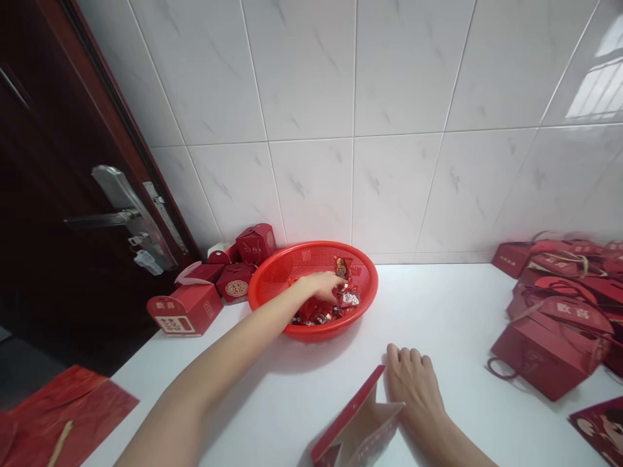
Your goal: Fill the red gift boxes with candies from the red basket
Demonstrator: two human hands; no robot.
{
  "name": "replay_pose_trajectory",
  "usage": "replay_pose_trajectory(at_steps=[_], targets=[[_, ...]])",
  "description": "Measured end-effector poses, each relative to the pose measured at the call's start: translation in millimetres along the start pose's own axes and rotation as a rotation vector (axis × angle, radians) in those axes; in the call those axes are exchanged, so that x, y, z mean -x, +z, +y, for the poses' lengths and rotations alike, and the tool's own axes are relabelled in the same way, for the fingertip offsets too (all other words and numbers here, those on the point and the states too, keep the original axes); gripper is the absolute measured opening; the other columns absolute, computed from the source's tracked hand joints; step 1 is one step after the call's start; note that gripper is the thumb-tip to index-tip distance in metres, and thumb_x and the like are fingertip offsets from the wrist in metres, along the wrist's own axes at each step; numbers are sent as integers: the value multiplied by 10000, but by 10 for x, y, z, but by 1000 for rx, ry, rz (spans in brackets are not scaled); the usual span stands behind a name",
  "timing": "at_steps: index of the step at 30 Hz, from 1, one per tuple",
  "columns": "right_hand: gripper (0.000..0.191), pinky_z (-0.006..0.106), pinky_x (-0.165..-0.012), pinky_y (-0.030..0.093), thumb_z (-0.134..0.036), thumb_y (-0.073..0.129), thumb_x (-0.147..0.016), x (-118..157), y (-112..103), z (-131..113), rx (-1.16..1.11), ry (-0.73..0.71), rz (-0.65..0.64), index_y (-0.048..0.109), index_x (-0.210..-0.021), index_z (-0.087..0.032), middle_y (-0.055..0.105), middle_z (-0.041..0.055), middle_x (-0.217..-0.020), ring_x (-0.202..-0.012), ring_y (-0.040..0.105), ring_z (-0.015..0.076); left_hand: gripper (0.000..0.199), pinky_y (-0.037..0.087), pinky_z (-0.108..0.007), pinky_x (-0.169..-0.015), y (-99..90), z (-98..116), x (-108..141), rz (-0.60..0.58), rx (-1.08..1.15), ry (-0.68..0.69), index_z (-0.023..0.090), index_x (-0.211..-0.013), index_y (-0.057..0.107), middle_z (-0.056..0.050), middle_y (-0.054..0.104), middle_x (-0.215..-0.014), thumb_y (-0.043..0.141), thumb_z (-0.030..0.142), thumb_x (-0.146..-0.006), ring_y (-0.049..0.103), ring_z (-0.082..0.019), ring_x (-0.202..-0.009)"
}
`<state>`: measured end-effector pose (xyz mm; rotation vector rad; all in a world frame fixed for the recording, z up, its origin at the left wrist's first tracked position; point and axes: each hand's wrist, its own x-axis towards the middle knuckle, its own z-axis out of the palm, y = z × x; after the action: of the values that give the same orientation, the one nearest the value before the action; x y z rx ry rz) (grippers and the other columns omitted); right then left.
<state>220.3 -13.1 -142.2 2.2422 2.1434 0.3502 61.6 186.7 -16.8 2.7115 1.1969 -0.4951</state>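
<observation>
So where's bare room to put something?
Bare white tabletop lies between the round red plastic basket and clustered red cardboard boxes at right, and between the left forearm and open red box. Crowded: that cluster, and boxes left of the basket.

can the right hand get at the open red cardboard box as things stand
Probably yes: the right hand rests on the white tabletop close beside the open red cardboard box, and nothing visible stands between them.

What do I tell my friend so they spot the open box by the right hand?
On the white table, find the red plastic basket by the tiled wall. Come nearer to the right hand; the red gift box is just left of it. Unlike the other boxes, it sits alone, its top gaping open.
</observation>
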Motion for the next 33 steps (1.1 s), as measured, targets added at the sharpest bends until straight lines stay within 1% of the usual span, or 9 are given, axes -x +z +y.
replay_pose_trajectory(at_steps=[6, 11, 13, 16, 21, 23, 26, 29, 33], targets=[[203, 373, -657, 317, 2, 476, -853, 16, 44, 5, 44, -23, 31, 580, -906, -164, 631, 106, -831, -758, 600, 271, 401, 539, -346, -803, -62, -197, 14, -26, -116, -203, 224, -1094, 718, -137, 732, -1152, 734, 213, -694, 692, -323, -1035], [188, 381, -651, 295, -14, 476, -854, 10, 67, 23, 11, -29, 19, 572, -900, -169, 625, 108, -834, -760, 589, 287, 300, 537, -286, -757, -73, -279, -5, -94, -89, -198, 238, -959, 755, -65, 778, -948, 762, 255, -660, 718, -260, -900], [189, 382, -650, 288, -10, 477, -846, 10, 74, 31, 9, -33, 36, 566, -888, -171, 620, 107, -823, -752, 583, 289, 385, 535, -282, -775, -85, -262, -21, -88, -44, -132, 249, -1031, 749, -58, 775, -993, 781, 363, -665, 709, -256, -930], [218, 377, -648, 279, 16, 472, -825, 19, 90, 40, 37, -43, 71, 561, -883, -173, 613, 99, -810, -740, 577, 281, 715, 521, -348, -895, -101, -197, -51, -57, 84, -16, 287, -1294, 645, -83, 713, -1233, 800, 516, -635, 650, -313, -1115], [219, 374, -652, 272, 17, 481, -821, 38, 143, 45, 63, -56, 109, 556, -868, -183, 609, 87, -813, -729, 558, 259, 1065, 458, -496, -1019, -35, 11, -110, -39, 122, -31, 359, -1478, 447, -135, 439, -1543, 843, 611, -522, 449, -428, -1356], [220, 372, -658, 273, 14, 483, -822, 35, 158, 51, 56, -64, 119, 560, -881, -184, 607, 85, -813, -730, 555, 259, 1013, 457, -511, -1019, 10, 101, -139, -39, 69, 6, 348, -1434, 508, -153, 402, -1546, 865, 567, -511, 451, -444, -1346], [223, 364, -656, 271, 11, 469, -834, 20, 152, 68, 22, -69, 90, 564, -889, -184, 598, 80, -786, -717, 556, 260, 741, 484, -471, -995, 31, 158, -177, -8, -17, 58, 297, -1307, 633, -155, 494, -1429, 827, 495, -620, 546, -406, -1254], [214, 355, -653, 271, 3, 462, -846, 7, 131, 86, -10, -65, 54, 558, -876, -186, 598, 78, -768, -705, 561, 258, 451, 525, -435, -917, -12, 90, -190, 53, -53, 28, 233, -1172, 708, -154, 616, -1268, 745, 371, -744, 635, -370, -1121], [194, 348, -661, 278, -14, 475, -842, -8, 136, 122, -45, -63, 63, 550, -881, -189, 612, 70, -747, -705, 578, 251, 305, 539, -421, -830, -75, -104, -146, 90, -21, -65, 196, -1055, 735, -156, 705, -1120, 697, 213, -754, 675, -365, -1032]])
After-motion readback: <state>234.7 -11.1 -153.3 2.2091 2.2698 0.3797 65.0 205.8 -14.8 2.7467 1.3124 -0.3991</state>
